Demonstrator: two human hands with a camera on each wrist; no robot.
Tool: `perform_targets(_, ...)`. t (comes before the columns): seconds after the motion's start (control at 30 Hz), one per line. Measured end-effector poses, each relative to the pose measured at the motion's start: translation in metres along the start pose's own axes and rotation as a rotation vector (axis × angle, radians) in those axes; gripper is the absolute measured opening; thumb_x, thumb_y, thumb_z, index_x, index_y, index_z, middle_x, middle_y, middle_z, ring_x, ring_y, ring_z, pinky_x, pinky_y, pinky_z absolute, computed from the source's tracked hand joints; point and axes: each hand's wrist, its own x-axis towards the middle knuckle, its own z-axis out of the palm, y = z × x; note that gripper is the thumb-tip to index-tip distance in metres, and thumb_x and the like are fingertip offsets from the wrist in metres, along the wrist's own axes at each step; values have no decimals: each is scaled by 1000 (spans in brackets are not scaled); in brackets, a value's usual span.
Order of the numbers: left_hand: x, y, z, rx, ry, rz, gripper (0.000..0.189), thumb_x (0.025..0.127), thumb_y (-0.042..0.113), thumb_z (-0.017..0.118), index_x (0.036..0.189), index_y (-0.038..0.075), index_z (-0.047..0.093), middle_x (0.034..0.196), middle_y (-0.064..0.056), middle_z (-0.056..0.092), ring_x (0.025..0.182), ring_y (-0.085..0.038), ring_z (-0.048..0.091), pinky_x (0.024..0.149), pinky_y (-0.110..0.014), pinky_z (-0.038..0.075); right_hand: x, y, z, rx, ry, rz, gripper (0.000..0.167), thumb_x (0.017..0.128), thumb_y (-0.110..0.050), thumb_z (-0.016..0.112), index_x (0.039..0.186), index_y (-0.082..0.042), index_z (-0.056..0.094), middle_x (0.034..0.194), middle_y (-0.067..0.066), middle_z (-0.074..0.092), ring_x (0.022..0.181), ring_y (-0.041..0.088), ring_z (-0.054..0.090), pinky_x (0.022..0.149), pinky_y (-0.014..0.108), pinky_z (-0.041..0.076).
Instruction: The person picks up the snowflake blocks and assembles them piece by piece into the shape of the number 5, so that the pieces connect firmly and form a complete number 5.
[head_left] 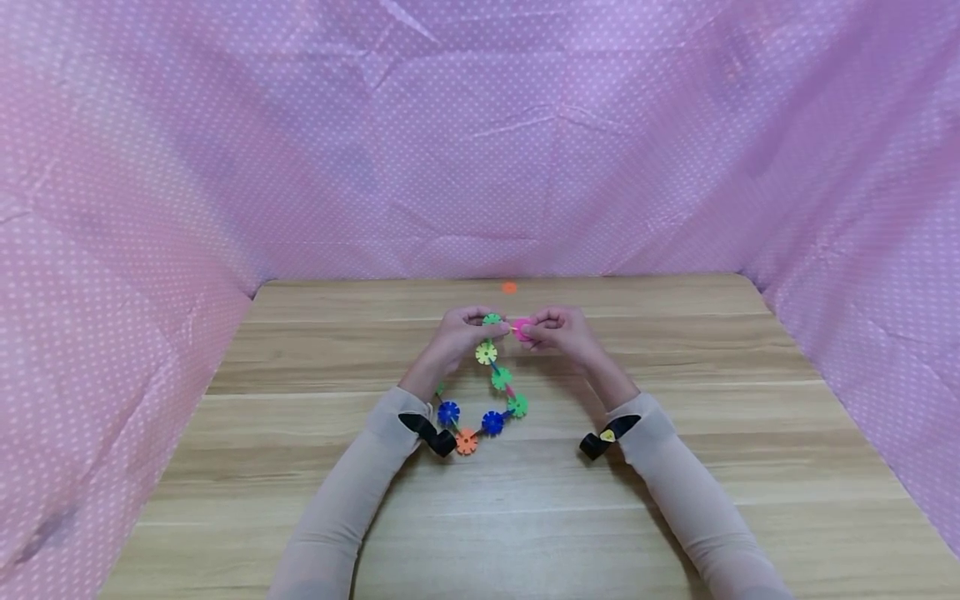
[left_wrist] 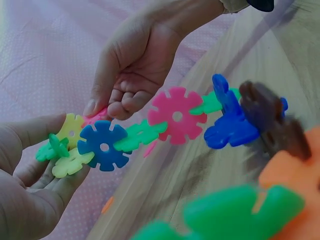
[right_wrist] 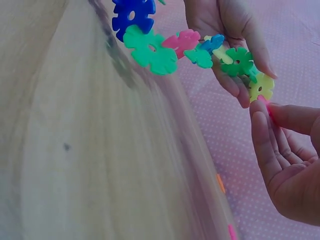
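A chain of notched plastic snowflake discs hangs from my left hand, whose thumb and fingers grip its upper end by a green disc and a yellow disc. Opposite it, my right hand pinches a pink disc between thumb and fingertips. That pink disc meets the edge of the yellow one; whether the slots are locked cannot be seen. Lower in the chain come a blue disc, another pink disc, a brown disc and an orange disc. Fingers hide part of the held discs.
A loose orange disc lies by the far edge of the wooden table. In the right wrist view a bit of pink shows near the table edge. Pink dotted cloth surrounds the table at the back and sides.
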Motion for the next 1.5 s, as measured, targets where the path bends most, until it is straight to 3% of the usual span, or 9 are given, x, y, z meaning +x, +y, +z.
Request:
perform_targets(0.13, -2, 0, 3, 8, 2, 22, 30, 88, 14, 81, 115, 5, 72, 99, -1, 76, 113, -36, 69, 81, -25, 59, 0, 2, 0, 39, -10, -9, 8, 94, 5, 67, 100, 8, 64, 77, -1, 76, 68, 11, 73, 68, 25, 63)
perform_targets(0.37, -2, 2, 1, -33, -36, 27, 31, 89, 10, 79, 119, 3, 71, 104, -3, 75, 119, -37, 65, 107, -45, 52, 0, 0, 2, 51, -23, -10, 6, 94, 6, 66, 99, 7, 63, 78, -1, 76, 71, 11, 73, 70, 25, 63)
perform_targets(0.63, -4, 8, -4, 12, -104, 43, 30, 92, 11, 75, 121, 4, 70, 116, -8, 72, 125, -40, 59, 113, -50, 47, -2, -9, 10, 50, -33, -1, 11, 95, 4, 65, 105, 8, 62, 80, 0, 77, 75, 14, 74, 75, 30, 64)
perform_targets(0.77, -3, 8, -5, 19, -134, 46, 30, 93, 10, 73, 122, 3, 69, 123, -13, 70, 113, -29, 66, 113, -50, 46, -3, -11, 12, 31, -45, 1, 18, 96, -1, 67, 111, 9, 63, 85, 3, 78, 79, 17, 75, 82, 36, 64)
perform_targets(0.9, -3, 7, -5, 17, -143, 43, 29, 94, 8, 72, 122, 1, 69, 126, -15, 69, 102, -16, 68, 113, -50, 46, -2, -12, 9, -39, -62, 0, 26, 99, -8, 66, 117, 11, 63, 86, 2, 77, 83, 21, 75, 87, 42, 62)
perform_targets(1.1, -2, 5, -8, 63, -104, 24, 28, 93, 12, 74, 120, 5, 72, 120, -11, 71, 98, -15, 68, 111, -48, 49, 3, -19, -10, -181, -73, -34, 36, 102, -15, 62, 122, 15, 59, 93, 7, 77, 89, 31, 75, 91, 54, 59)
perform_targets(1.3, -2, 5, -10, 104, -93, 11, 27, 91, 15, 77, 117, 8, 74, 117, -5, 70, 103, -21, 65, 106, -45, 51, 14, -33, -35, -341, -43, -79, 33, 102, -15, 63, 120, 13, 62, 107, 26, 73, 84, 25, 75, 78, 37, 63)
perform_targets(1.4, -3, 7, -12, 119, -101, 5, 26, 91, 17, 77, 116, 9, 74, 116, -2, 69, 110, -30, 62, 101, -42, 53, 19, -39, -45, -414, -37, -86, 28, 100, -10, 64, 118, 12, 64, 107, 30, 72, 76, 13, 71, 71, 26, 60)
perform_targets(1.5, -4, 8, -13, 127, -108, -6, 27, 91, 17, 77, 117, 10, 74, 113, -2, 69, 118, -37, 59, 99, -41, 52, 27, -35, -57, -513, -37, -103, 26, 98, -5, 65, 116, 13, 64, 105, 31, 70, 76, 9, 66, 69, 22, 56)
